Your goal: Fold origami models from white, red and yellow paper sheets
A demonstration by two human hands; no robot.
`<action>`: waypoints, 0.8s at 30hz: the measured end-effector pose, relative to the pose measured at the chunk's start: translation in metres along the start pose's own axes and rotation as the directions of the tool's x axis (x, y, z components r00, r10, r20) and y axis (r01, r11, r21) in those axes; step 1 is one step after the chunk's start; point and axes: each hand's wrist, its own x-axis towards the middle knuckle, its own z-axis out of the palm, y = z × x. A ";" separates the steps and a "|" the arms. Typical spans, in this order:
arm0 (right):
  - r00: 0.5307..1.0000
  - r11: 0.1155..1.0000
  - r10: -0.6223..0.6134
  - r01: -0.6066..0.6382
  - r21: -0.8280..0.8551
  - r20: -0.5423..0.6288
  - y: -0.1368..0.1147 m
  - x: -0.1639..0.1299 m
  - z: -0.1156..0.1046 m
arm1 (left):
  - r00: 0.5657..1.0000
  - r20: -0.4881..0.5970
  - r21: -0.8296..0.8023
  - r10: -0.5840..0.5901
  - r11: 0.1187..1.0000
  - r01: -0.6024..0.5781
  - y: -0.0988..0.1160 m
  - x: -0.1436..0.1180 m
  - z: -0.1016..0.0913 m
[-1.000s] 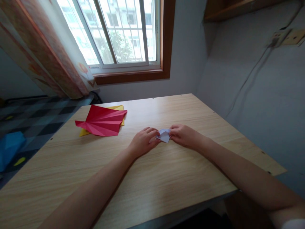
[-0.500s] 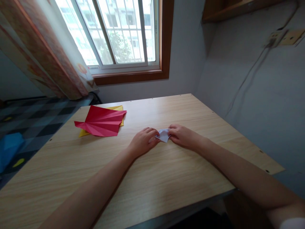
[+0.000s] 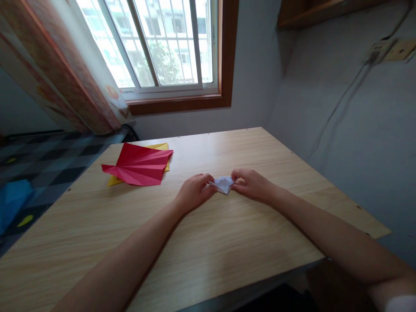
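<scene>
The left hand (image 3: 196, 190) is pinching the left end of a small piece of folded white paper (image 3: 223, 184) between its thumb and fingers, and the right hand (image 3: 248, 184) is gripping the right end in the same way, its fingers curling against the thumb. The white paper is sitting between the two hands near the middle of the wooden table (image 3: 227, 247), with one corner pointing toward the near side; whether it is resting on the tabletop or hovering just above it, I cannot tell. Both forearms are reaching in from the near side, one from the left and one from the right. On the far left part of the table, a creased red paper (image 3: 143, 167) is lying over a yellow paper (image 3: 114, 180), whose edges are showing from beneath it. Farther left, beyond the table edge, a blue object (image 3: 14, 203) is lying on a dark checked surface (image 3: 74, 151). A patterned curtain (image 3: 81, 73) is hanging at the far left beside a window (image 3: 169, 47), and on the right a thin cable (image 3: 338, 104) is running down the wall from a socket (image 3: 377, 52).
</scene>
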 end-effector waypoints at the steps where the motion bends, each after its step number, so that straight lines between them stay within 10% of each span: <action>1: 1.000 1.000 0.001 -0.001 -0.001 0.000 0.000 0.000 -0.001 | 1.000 0.001 -0.011 -0.012 1.000 0.012 0.000 0.000 -0.001; 24: 0.995 0.997 0.001 0.007 0.078 -0.099 0.006 0.002 0.006 | 0.992 -0.119 -0.181 0.041 0.981 -0.062 -0.005 0.001 0.007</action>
